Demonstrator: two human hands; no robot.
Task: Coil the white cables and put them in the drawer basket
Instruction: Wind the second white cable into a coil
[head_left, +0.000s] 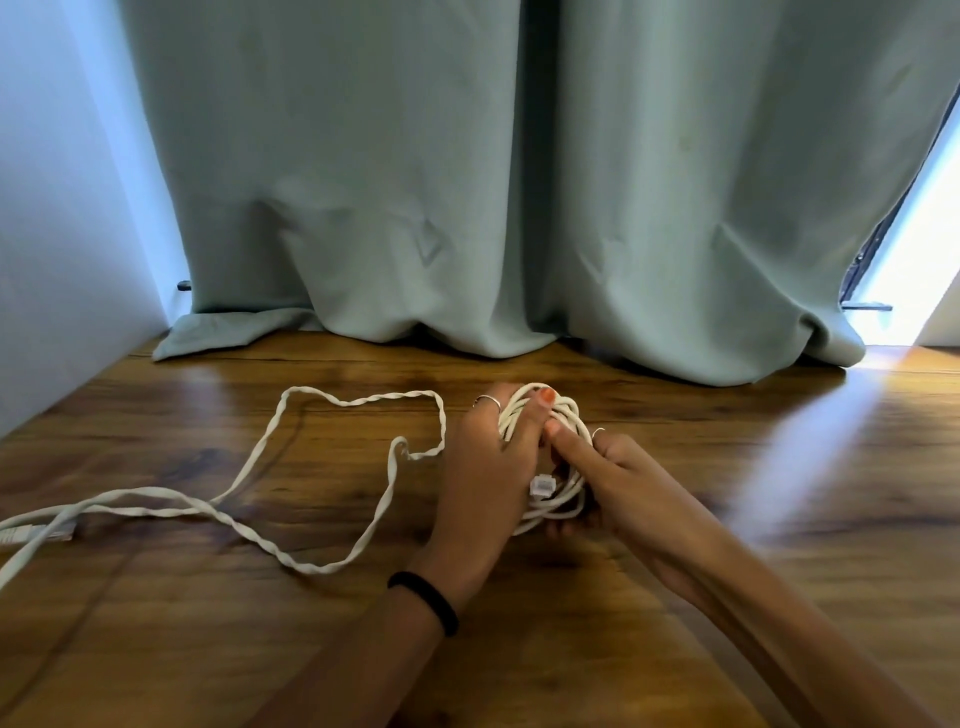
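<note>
A coil of white cable (563, 452) sits between both hands above the wooden table (779, 467). My left hand (485, 467) holds the coil's left side, its thumb laid over the loops at the top. My right hand (608, 478) grips the coil's right side, thumb pressed on the loops. A clear plug (542, 487) sticks out of the coil between the hands. The loose rest of the white cable (311, 561) trails leftward in twisted bends across the table. A second plug end (36, 532) lies at the far left edge. No drawer basket is in view.
A pale green curtain (467, 208) hangs across the back, its hem resting on the table. A white wall (52, 234) closes the left side. Bright light comes through a window gap (909, 260) at the right.
</note>
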